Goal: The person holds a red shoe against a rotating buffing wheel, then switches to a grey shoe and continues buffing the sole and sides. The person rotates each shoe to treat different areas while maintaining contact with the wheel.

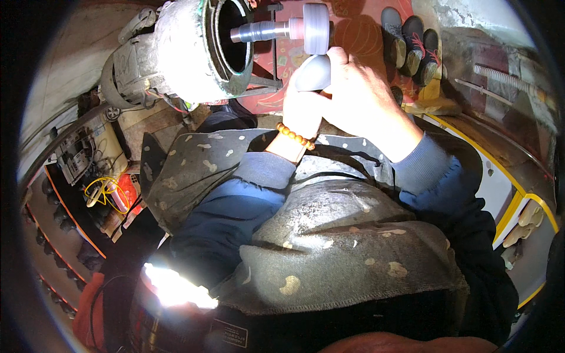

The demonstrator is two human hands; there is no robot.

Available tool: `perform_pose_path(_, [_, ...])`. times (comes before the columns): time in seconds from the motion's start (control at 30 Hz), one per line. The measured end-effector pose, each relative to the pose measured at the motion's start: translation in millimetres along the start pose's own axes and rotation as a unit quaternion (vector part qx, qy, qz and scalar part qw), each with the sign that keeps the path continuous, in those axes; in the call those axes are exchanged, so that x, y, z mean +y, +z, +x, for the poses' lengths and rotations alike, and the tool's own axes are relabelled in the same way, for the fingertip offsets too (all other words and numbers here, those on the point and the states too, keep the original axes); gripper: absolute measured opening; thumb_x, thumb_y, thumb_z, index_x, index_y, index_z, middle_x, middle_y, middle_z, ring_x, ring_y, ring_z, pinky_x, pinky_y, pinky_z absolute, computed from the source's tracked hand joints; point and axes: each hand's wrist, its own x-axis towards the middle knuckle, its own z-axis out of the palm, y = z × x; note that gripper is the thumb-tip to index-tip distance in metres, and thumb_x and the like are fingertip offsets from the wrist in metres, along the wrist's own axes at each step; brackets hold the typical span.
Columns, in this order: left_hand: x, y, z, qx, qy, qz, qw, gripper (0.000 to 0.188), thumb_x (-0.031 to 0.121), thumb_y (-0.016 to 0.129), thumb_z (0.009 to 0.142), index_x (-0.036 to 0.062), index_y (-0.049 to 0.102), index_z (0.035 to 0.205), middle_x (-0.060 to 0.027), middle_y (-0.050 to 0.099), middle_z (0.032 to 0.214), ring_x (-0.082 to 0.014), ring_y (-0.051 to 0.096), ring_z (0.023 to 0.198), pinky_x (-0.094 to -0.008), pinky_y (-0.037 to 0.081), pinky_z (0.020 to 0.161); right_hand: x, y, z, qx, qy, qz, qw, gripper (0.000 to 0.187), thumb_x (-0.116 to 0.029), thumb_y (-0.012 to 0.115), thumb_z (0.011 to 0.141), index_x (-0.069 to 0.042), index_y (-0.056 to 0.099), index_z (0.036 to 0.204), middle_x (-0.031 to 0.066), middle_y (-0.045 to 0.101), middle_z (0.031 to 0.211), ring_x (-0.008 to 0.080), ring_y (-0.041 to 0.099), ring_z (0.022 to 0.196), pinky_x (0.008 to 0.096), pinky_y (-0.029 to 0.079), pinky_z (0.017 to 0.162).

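Both my hands hold a smooth, grey, rounded piece (313, 73) just below a pale wheel (316, 29). The wheel sits on the end of a metal shaft (262, 32) that reaches out of a round machine housing (187, 50). The upper edge of the piece meets or nearly meets the wheel. My left hand (303, 113), with a beaded bracelet at the wrist, is closed on its lower left side. My right hand (366, 97) grips it from the right. Fingers cover much of the piece, so its exact kind cannot be made out.
Several dark shoes (412, 44) stand at the upper right, and a ribbed hose (506, 79) runs along the wall. A spotted apron (353, 235) covers my lap. Left lie a yellow cable (106, 194) and a box-like device (76, 156). A bright lamp (176, 288) glares at lower left.
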Motion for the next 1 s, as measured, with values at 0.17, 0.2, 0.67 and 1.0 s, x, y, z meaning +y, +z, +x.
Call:
perform_pose_path(0.17, [2.9, 9.5, -5.5, 0.043, -0.051, -0.080, 0.995, 0.043, 0.015, 0.070, 0.104, -0.0032, 0.059, 0.141, -0.0183, 0.072, 0.130, -0.0285, 0.072, 0.122, -0.0428, 0.060, 0.106, 15.1, -3.4, -17.0, 0.004, -0.024, 0.010, 1.000, 0.097, -0.056, 0.082, 0.091, 0.004, 0.043, 0.156, 0.0328, 0.063, 0.142, 0.0451, 0.066, 0.133, 0.0531, 0.053, 0.110])
perform_pose_path(0.2, [4.3, 10.2, -5.7, 0.052, -0.033, 0.002, 0.998, 0.044, 0.014, 0.071, 0.103, -0.0036, 0.059, 0.141, -0.0182, 0.073, 0.130, -0.0287, 0.071, 0.122, -0.0435, 0.059, 0.107, 22.5, -3.7, -21.9, 0.017, -0.043, 0.019, 0.999, 0.099, -0.053, 0.084, 0.091, 0.004, 0.041, 0.159, 0.0332, 0.061, 0.145, 0.0450, 0.064, 0.135, 0.0523, 0.052, 0.112])
perform_pose_path(0.67, [20.1, 35.7, 9.1, 0.103, -0.119, -0.198, 0.967, 0.048, -0.002, 0.081, 0.095, 0.0058, 0.058, 0.136, -0.0115, 0.071, 0.124, -0.0234, 0.073, 0.112, -0.0378, 0.064, 0.095, 68.8, 0.6, -38.8, 0.084, 0.021, -0.083, 0.993, 0.089, -0.025, 0.085, 0.085, -0.006, 0.043, 0.160, 0.0275, 0.057, 0.147, 0.0482, 0.057, 0.137, 0.0542, 0.045, 0.118])
perform_pose_path(1.0, [31.0, 36.8, 22.9, 0.089, -0.151, -0.154, 0.972, 0.029, 0.005, 0.073, 0.103, 0.0009, 0.064, 0.130, -0.0138, 0.072, 0.123, -0.0285, 0.072, 0.116, -0.0479, 0.064, 0.103, 71.6, 5.0, -34.7, 0.161, -0.010, -0.089, 0.983, 0.083, -0.013, 0.082, 0.075, -0.004, 0.053, 0.152, 0.0275, 0.063, 0.131, 0.0458, 0.063, 0.126, 0.0545, 0.050, 0.111])
